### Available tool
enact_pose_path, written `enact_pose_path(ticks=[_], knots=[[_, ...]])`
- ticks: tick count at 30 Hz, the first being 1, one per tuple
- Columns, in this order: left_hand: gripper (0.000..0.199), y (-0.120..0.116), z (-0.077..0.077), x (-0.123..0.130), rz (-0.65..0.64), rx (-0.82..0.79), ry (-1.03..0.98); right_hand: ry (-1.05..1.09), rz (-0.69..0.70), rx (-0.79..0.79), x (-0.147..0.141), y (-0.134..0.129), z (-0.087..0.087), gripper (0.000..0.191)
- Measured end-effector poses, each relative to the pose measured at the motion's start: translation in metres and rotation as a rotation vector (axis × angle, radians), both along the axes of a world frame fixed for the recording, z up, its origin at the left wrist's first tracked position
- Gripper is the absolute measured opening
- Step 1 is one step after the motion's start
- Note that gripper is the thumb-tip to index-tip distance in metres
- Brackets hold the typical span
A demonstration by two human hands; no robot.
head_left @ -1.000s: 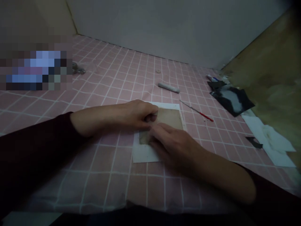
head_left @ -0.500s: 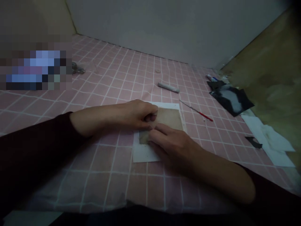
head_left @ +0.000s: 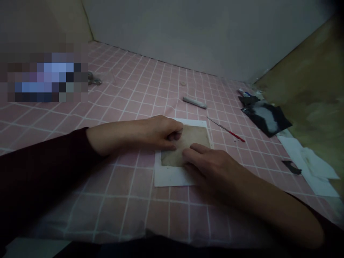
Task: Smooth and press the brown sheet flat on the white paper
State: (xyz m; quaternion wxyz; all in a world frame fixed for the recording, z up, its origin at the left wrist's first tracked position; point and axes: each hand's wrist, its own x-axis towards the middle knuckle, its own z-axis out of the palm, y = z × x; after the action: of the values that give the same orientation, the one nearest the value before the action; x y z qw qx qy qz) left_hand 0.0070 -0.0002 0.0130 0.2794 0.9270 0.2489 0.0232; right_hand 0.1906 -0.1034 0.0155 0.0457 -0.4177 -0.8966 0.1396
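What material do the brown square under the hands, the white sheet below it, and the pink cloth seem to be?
The brown square: probably thin leather or coarse paper, matte and mottled; hard to tell. The white sheet: likely paper, flat with crisp edges. The pink cloth: seemingly soft fabric, a white grid print, slightly wrinkled at the near edge.

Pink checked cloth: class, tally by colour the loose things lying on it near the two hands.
White: 1, paper sheet
Brown: 1, square patch
Grey: 1, stick
Red-tipped: 1, thin needle tool
Total: 4
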Motion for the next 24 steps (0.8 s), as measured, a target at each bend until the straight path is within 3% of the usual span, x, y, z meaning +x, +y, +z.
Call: enact_pose_path(ticks=[5, 9, 12, 17, 21, 24], knots=[[0.011, 0.001, -0.003, -0.001, 0.009, 0.018, -0.015, 0.153, 0.055, 0.062, -0.008, 0.003, -0.007, 0.012], [0.013, 0.001, -0.003, 0.000, 0.001, 0.020, -0.019, 0.071, 0.024, 0.001, -0.004, 0.004, -0.004, 0.015], [0.012, 0.000, -0.001, 0.000, 0.005, 0.008, -0.011, 0.088, 0.001, 0.037, -0.005, 0.002, -0.005, 0.014], [0.010, 0.000, 0.000, 0.000, 0.016, 0.002, -0.010, 0.191, 0.087, 0.077, -0.012, 0.004, -0.008, 0.012], [0.011, 0.000, 0.000, 0.000, -0.002, 0.003, -0.004, 0.081, 0.020, 0.045, -0.007, 0.004, -0.003, 0.010], [0.011, 0.001, -0.002, 0.000, -0.003, 0.008, -0.021, 0.143, 0.020, 0.118, -0.012, 0.005, -0.008, 0.011]])
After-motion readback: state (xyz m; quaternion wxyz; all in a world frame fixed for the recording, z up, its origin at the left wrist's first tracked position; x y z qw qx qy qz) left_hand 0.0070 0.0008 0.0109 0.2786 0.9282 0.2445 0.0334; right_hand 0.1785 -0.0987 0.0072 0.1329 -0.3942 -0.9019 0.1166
